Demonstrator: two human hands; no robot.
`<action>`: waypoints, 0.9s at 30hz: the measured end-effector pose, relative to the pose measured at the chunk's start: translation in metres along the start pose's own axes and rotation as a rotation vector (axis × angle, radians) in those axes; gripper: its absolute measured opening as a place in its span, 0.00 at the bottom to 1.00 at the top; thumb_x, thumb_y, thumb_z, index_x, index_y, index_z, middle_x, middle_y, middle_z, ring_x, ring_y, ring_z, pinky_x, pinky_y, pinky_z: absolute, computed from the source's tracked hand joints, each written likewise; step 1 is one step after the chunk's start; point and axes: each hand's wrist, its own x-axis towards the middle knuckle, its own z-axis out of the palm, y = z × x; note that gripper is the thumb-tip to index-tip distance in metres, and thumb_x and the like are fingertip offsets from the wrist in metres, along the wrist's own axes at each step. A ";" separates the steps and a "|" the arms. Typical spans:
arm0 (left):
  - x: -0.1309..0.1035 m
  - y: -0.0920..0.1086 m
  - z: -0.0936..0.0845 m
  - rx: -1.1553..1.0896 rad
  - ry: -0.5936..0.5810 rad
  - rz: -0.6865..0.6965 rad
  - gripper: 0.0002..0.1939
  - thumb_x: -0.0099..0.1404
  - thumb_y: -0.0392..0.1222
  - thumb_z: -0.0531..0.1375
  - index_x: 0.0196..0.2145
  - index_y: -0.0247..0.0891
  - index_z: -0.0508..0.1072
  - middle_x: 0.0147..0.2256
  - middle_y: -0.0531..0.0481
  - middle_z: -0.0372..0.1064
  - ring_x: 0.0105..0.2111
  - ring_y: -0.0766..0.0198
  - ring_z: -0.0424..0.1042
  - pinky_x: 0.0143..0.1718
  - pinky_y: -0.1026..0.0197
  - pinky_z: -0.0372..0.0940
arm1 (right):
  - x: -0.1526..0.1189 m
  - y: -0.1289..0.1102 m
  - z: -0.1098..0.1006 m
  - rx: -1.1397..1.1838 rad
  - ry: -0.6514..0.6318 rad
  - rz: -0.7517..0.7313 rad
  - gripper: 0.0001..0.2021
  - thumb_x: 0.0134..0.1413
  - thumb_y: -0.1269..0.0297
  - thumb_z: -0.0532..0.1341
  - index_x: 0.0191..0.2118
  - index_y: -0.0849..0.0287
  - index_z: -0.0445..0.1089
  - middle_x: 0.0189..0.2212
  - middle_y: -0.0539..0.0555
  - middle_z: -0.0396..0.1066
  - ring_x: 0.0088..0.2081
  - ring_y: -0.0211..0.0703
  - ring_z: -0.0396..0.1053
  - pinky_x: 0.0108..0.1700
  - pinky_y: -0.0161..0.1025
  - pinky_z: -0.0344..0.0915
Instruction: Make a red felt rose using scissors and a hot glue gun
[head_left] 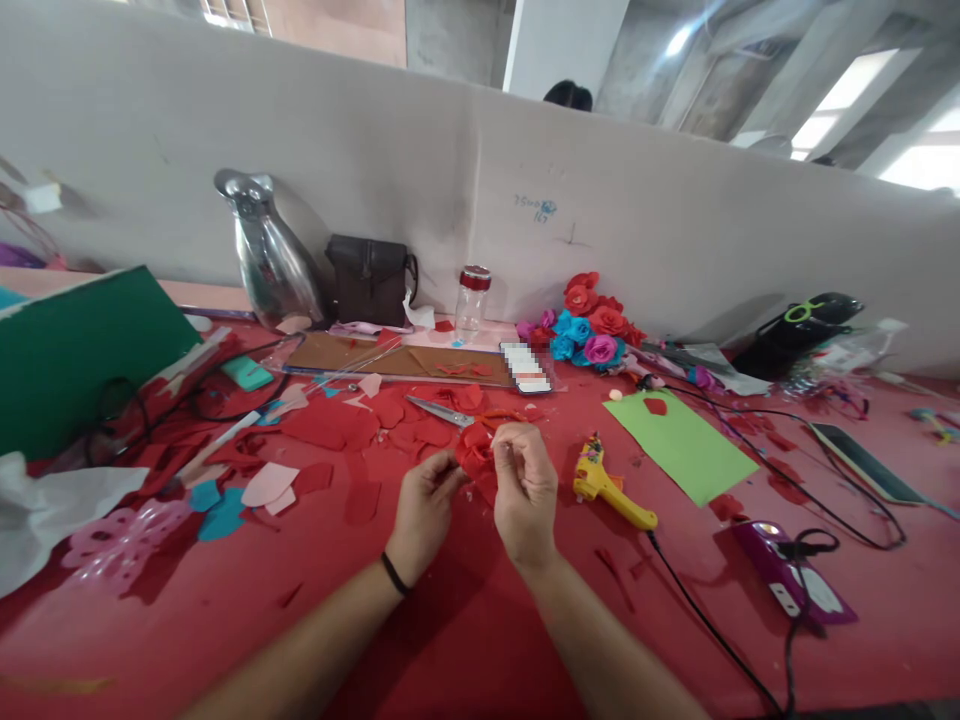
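Observation:
Between my two hands is a red paper flower (pixel 475 450), held just above the red tabletop. My left hand (pixel 426 508) has its thumb and fingers closed on the flower's left side. On the other side, my right hand (pixel 525 490) is curled with thumb and fingertips pinched at the petals; the exact grip is partly hidden. Scissors (pixel 442 410) with orange handles lie just beyond the flower, blades pointing left. To the right of my right hand rests a yellow hot glue gun (pixel 609 487), its black cord running toward the front edge.
Red, pink and blue paper petals (pixel 322 425) are scattered at left. Finished paper flowers (pixel 592 325) lie at the back beside a phone (pixel 526 367). A glass jar (pixel 472 300), black bag (pixel 371 282) and metal jug (pixel 270 255) stand by the partition. A purple power strip (pixel 791 575) sits right.

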 end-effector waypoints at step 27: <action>0.006 -0.004 -0.009 0.228 0.069 0.237 0.07 0.53 0.35 0.59 0.27 0.39 0.78 0.31 0.47 0.76 0.34 0.60 0.72 0.37 0.60 0.66 | 0.006 -0.006 -0.006 -0.099 0.036 -0.075 0.07 0.59 0.71 0.54 0.31 0.55 0.64 0.31 0.52 0.67 0.37 0.42 0.63 0.41 0.42 0.61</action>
